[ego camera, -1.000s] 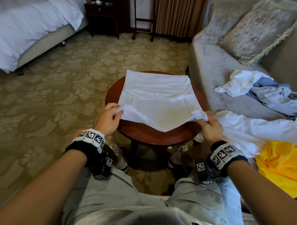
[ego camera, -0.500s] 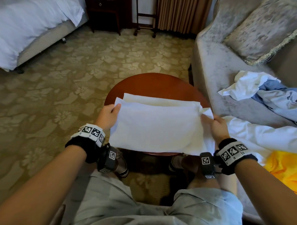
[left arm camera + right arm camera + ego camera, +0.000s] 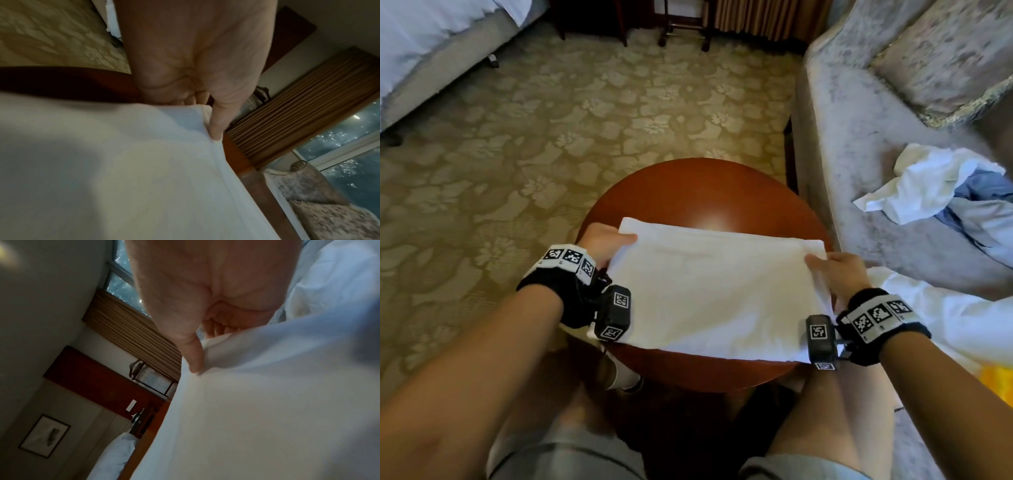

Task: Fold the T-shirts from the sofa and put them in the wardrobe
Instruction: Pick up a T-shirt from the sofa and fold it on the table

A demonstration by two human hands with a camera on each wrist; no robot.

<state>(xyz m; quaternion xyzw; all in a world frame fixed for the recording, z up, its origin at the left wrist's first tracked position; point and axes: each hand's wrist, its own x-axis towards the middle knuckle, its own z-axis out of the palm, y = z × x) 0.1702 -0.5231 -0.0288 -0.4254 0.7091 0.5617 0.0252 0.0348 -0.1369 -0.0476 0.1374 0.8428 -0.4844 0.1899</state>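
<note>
Two corner pinches are carrying the whole fold right now, and that is where trouble is likely sitting. The left hand [image 3: 602, 245] is pinching the far left corner of the white T-shirt [image 3: 709, 294], thumb on top, and the right hand [image 3: 837, 274] is doing the same at the far right corner. If either grip is letting a layer slip, the stacked edges may be sliding apart and the rectangle may be skewing. The near edge is overhanging the round wooden tabletop [image 3: 688, 192], so a careless tug could be dragging it off towards the floor. The shirt is lying folded into a broad, mostly smooth rectangle on the tabletop's near half, with a hem line showing along the far edge.
</note>
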